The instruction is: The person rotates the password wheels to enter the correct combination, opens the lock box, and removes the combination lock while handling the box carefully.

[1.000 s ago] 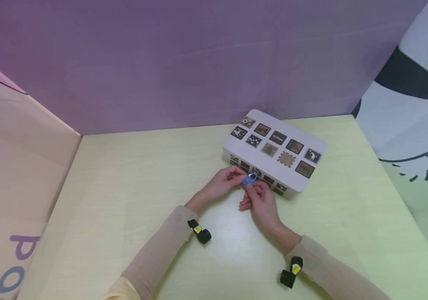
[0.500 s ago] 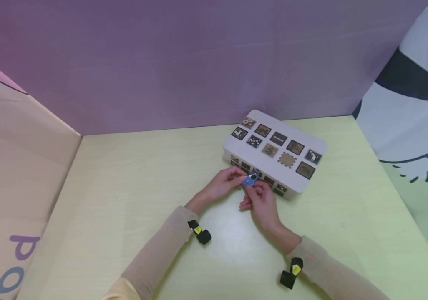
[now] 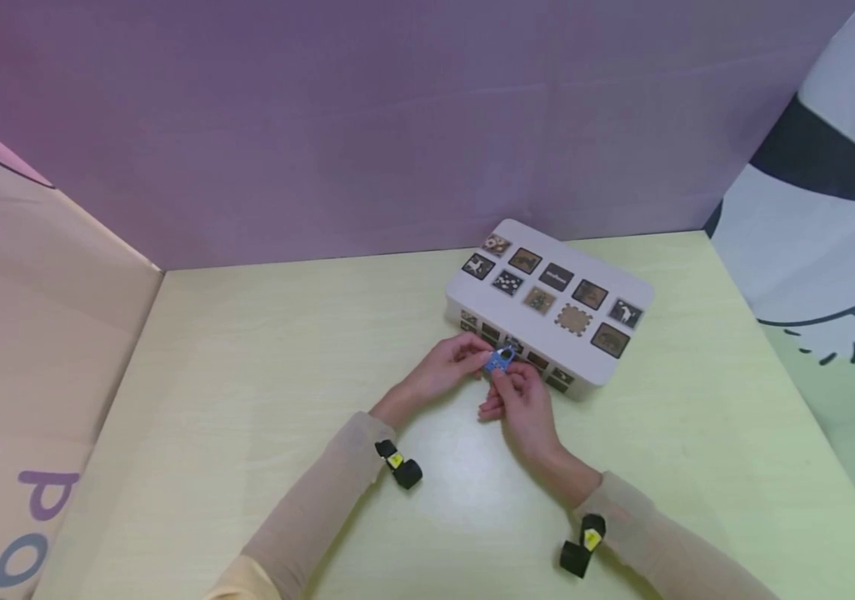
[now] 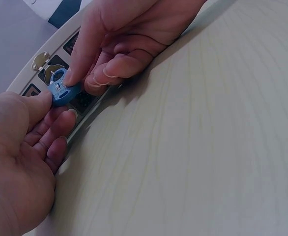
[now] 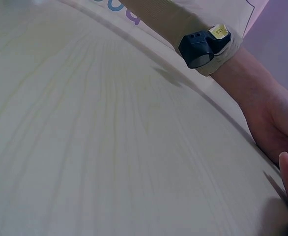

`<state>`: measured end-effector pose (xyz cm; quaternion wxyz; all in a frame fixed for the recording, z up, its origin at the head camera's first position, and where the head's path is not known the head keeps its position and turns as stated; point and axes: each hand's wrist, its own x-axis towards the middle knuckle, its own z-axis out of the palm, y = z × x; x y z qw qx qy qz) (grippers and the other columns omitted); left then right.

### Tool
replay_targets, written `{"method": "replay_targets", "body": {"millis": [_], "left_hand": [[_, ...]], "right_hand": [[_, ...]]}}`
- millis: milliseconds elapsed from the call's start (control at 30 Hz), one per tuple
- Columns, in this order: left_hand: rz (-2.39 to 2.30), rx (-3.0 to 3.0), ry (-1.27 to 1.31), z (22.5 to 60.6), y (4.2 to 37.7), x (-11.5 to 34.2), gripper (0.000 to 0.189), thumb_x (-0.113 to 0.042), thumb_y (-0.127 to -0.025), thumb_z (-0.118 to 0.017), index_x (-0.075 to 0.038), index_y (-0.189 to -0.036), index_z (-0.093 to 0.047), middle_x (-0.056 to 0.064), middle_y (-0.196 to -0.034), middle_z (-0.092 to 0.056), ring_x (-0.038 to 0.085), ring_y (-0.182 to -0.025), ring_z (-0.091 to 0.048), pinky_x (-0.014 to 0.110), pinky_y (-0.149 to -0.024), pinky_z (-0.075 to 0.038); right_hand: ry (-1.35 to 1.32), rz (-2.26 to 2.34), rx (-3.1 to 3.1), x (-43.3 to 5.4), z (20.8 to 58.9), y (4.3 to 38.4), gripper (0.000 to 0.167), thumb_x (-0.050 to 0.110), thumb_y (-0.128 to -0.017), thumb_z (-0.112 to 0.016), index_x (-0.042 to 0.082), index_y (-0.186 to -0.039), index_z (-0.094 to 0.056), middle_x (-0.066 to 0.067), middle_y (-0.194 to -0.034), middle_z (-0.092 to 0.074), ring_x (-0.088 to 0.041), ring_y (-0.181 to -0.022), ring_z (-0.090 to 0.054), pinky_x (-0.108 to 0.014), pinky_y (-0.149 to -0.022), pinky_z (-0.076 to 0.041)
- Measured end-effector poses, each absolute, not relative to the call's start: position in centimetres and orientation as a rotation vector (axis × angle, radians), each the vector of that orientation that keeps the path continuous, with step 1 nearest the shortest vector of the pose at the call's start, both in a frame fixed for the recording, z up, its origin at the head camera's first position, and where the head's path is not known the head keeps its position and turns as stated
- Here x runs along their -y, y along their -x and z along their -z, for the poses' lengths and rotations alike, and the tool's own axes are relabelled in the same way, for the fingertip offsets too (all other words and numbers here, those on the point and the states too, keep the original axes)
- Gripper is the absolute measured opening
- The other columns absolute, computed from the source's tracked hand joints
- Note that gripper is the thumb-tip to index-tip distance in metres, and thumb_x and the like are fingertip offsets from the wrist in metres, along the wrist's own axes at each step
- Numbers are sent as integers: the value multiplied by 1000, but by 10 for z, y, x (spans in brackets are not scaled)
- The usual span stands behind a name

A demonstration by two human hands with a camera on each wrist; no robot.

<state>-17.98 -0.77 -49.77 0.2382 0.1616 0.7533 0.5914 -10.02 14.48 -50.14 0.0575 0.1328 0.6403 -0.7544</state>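
Observation:
A small blue padlock (image 3: 498, 360) sits between my two hands at the front side of a white box (image 3: 596, 371). My left hand (image 3: 442, 367) pinches the padlock's left side between thumb and fingers. With thumb and index finger, my right hand (image 3: 528, 408) pinches its other side, the remaining fingers loosely bent below. In the left wrist view, the padlock (image 4: 63, 92) has dials on its face, and its shackle is at the box's brass-coloured latch (image 4: 41, 61). Whether the shackle is fully closed is too small to tell. The right wrist view shows only parts of the hands.
The box lies angled on the pale wooden table (image 3: 285, 350), near its back edge, its lid down and printed with several square pictures. A purple wall (image 3: 360, 125) rises behind. Printed panels stand at left and right. Each sleeve carries a black wrist camera (image 3: 407, 472).

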Motion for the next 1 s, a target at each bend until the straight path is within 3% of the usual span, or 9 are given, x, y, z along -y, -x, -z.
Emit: {"method": "replay_targets", "body": {"millis": [1000], "left_hand": [[-1642,-2037,-435,499,180,8,21,-16,-105,-59,-4,-121,-66,10,-108,-72,14,-93,-66,29,-89,-57]], "right_hand": [[-436,2276,-1958,-145,499,100,32,4,-104,-57,-5,-131,-42,-14,-93,-61,-16,-62,-65,-33,-65,-64]]}}
